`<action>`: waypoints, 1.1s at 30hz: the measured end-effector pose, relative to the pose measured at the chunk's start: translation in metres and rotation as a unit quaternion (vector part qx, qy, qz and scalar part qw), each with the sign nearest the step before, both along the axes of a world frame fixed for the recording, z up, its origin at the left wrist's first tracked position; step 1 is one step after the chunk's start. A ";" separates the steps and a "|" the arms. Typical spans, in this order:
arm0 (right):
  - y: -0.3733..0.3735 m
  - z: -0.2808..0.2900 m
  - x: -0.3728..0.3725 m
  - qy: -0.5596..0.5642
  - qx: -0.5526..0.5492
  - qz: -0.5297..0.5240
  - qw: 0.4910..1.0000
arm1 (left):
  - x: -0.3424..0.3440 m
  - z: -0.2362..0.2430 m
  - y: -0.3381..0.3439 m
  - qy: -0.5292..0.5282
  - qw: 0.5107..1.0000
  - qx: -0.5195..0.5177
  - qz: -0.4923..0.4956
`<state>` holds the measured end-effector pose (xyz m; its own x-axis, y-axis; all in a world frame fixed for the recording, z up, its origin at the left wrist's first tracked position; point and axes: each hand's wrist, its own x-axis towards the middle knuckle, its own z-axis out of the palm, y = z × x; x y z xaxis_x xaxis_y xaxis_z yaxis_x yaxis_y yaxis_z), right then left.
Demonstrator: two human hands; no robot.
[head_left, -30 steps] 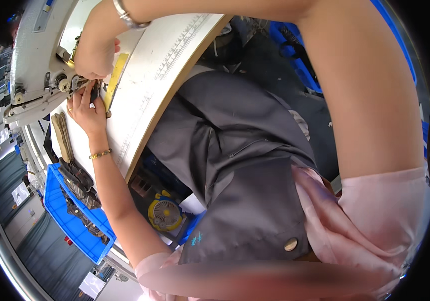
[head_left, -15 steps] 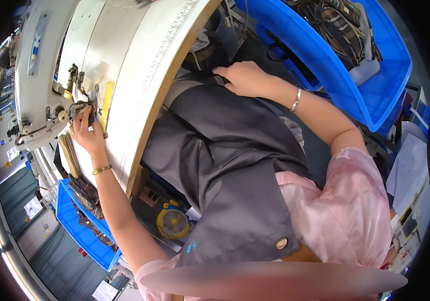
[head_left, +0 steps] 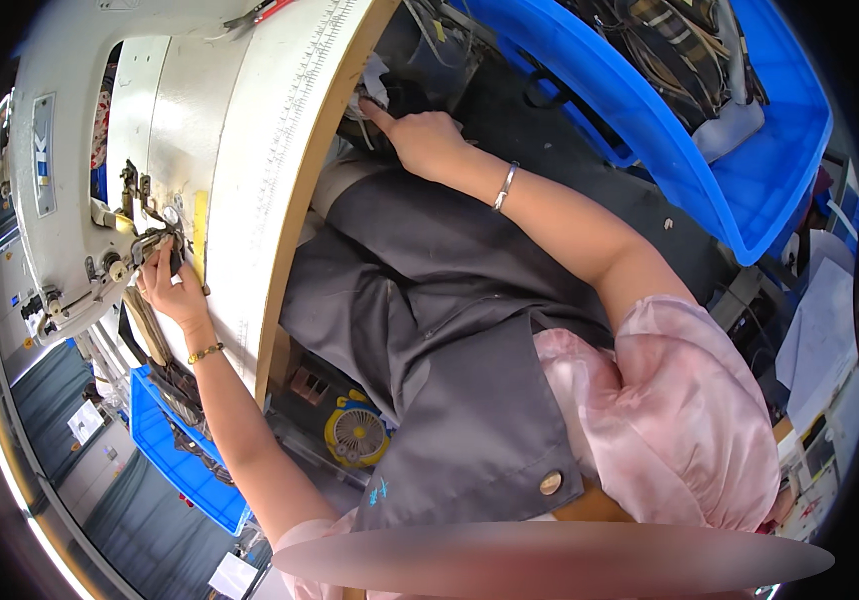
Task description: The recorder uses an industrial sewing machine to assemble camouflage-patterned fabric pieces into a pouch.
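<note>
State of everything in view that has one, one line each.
Left bare hand: fingers bent at the machine's needle area, hold unclear
Right bare hand: index finger extended past the table edge, contact unclear
White metal sewing machine: running or stopped, cannot tell
Blue plastic crate, right: holding plaid fabric pieces
Round yellow-and-blue fan: upright, spin unclear
Silver bracelet: worn, right wrist
</note>
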<state>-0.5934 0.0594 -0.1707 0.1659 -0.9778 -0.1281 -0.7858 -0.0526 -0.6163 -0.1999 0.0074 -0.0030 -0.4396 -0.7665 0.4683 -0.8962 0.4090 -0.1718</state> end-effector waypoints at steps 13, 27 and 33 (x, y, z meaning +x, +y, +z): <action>0.016 -0.010 -0.008 0.042 -0.041 0.006 0.998 | -0.002 -0.001 -0.004 0.006 1.000 -0.022 -0.021; -0.025 0.004 -0.011 0.016 -0.025 -0.015 0.999 | -0.005 -0.002 -0.006 0.012 0.999 -0.032 -0.024; -0.022 0.009 -0.010 0.148 -0.003 0.020 0.989 | -0.002 -0.003 -0.003 0.010 0.999 -0.038 -0.003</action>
